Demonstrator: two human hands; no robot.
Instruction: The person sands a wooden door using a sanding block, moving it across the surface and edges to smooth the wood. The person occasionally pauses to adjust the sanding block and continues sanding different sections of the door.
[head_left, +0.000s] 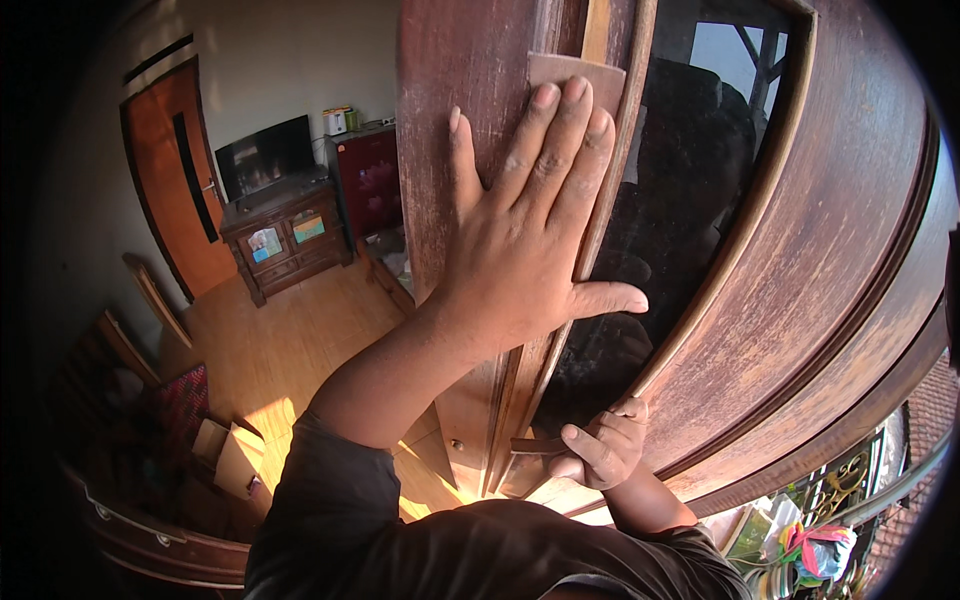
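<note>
Against a worn wooden door (pixel 425 140), pressing, with left hand (pixel 525 235) flat and fingers spread, a brown sheet (pixel 606 80) at upper centre, likely thin, light and bendable, best pinned by its middle, with right hand (pixel 610 450) curled at lower centre, around what impossible to tell.

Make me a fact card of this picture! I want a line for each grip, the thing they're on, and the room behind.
Left grip: open, flat over a brown sheet, likely sandpaper
Right grip: curled, lower down; its hold is unclear
Wooden door: dark brown, worn paler in patches, with a glass pane
Room: television on a carved cabinet
</note>
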